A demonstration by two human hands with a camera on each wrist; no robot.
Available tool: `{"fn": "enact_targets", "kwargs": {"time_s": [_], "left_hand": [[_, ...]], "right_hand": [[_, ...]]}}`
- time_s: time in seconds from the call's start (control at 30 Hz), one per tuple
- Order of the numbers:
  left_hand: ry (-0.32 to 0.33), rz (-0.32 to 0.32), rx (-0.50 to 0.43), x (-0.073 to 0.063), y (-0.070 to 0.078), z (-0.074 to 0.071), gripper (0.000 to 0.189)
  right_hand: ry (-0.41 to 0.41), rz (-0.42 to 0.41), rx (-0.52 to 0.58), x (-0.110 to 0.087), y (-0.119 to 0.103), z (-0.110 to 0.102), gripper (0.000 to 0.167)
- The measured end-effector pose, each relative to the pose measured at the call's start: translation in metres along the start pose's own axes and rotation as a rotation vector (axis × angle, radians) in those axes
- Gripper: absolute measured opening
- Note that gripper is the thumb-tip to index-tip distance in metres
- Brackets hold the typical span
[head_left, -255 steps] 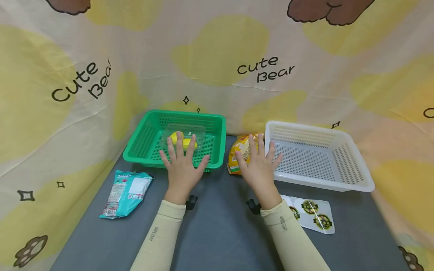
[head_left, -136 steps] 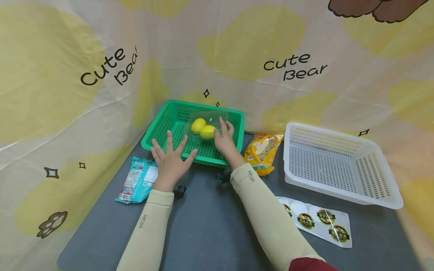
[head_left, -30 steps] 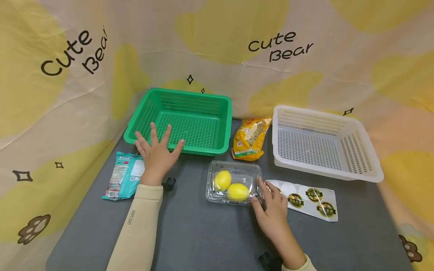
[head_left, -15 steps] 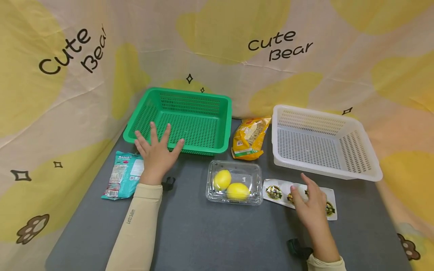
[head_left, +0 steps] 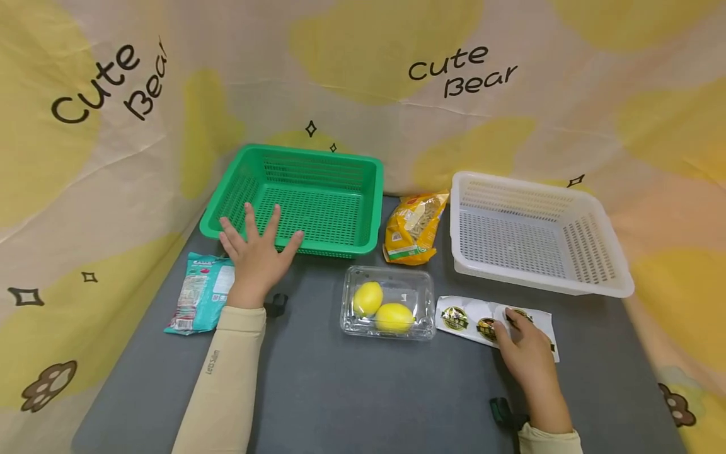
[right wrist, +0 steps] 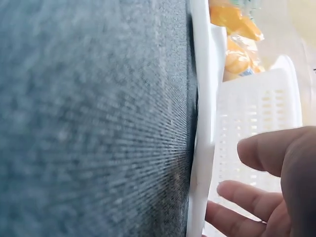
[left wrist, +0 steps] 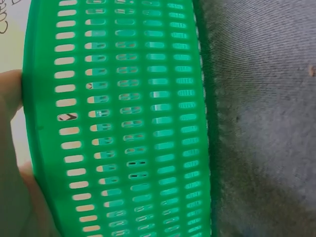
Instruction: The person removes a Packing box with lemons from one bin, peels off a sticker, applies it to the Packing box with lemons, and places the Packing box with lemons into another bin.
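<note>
In the head view, my right hand (head_left: 530,356) is over the right part of a white sticker sheet (head_left: 474,311) with round dark-and-gold labels. Thumb and fingers stay apart in the right wrist view; whether a fingertip touches the sheet I cannot tell. My left hand (head_left: 256,265), fingers spread, lies at the front rim of the green basket (head_left: 371,208). That basket's slotted wall fills much of the left wrist view. Between the hands, a clear plastic box (head_left: 418,291) holds two yellow lemons (head_left: 394,318).
A yellow snack bag (head_left: 415,228) leans between the green basket and a white basket (head_left: 539,280) at the back right. At left, a teal snack bag (head_left: 200,293) lies near my left wrist. A patterned cloth (head_left: 363,69) hangs behind the grey table (head_left: 363,397).
Earlier, the box with the lemons came out of the green basket onto the table. My right hand has since left the box and moved right to the sticker sheet. The left hand stays put.
</note>
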State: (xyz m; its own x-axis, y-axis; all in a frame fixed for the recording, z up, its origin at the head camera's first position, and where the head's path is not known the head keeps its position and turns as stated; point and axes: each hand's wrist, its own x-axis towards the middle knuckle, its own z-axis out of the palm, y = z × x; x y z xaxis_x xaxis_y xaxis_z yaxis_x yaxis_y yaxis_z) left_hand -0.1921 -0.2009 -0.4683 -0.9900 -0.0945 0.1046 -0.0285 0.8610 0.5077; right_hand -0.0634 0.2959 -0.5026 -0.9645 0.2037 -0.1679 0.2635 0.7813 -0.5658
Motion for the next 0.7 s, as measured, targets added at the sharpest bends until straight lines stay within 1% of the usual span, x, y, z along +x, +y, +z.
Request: {"fn": "enact_targets", "kwargs": {"time_s": [0.13,0.27,0.33,0.43,0.5,0.57,0.6,0.7], "left_hand": [[-0.023,0.001,-0.006,0.001,-0.002,-0.003,0.090],[-0.034,0.012,-0.021,0.002,-0.003,-0.001,0.091],[-0.024,0.014,-0.028,0.003,-0.003,0.000,0.091],[0.027,0.037,-0.034,0.001,0.000,0.003,0.091],[0.064,0.067,-0.044,-0.004,0.009,0.005,0.089],[0.093,0.115,-0.057,-0.011,0.024,0.007,0.088],[0.098,0.143,-0.065,-0.016,0.034,0.009,0.088],[0.073,0.236,-0.072,-0.035,0.072,0.014,0.089]], "right_hand": [[0.000,-0.004,-0.011,0.002,-0.003,-0.001,0.060],[0.000,0.002,-0.030,0.002,-0.003,-0.002,0.058],[0.006,-0.003,-0.028,0.002,-0.003,-0.001,0.057],[0.010,-0.008,-0.026,0.003,-0.003,-0.001,0.056],[0.016,-0.005,-0.026,0.002,-0.002,-0.001,0.055],[0.017,-0.001,-0.032,0.003,-0.003,0.000,0.055],[0.018,0.000,-0.034,0.003,-0.003,0.000,0.055],[0.027,-0.004,-0.035,0.003,-0.004,0.000,0.053]]}}
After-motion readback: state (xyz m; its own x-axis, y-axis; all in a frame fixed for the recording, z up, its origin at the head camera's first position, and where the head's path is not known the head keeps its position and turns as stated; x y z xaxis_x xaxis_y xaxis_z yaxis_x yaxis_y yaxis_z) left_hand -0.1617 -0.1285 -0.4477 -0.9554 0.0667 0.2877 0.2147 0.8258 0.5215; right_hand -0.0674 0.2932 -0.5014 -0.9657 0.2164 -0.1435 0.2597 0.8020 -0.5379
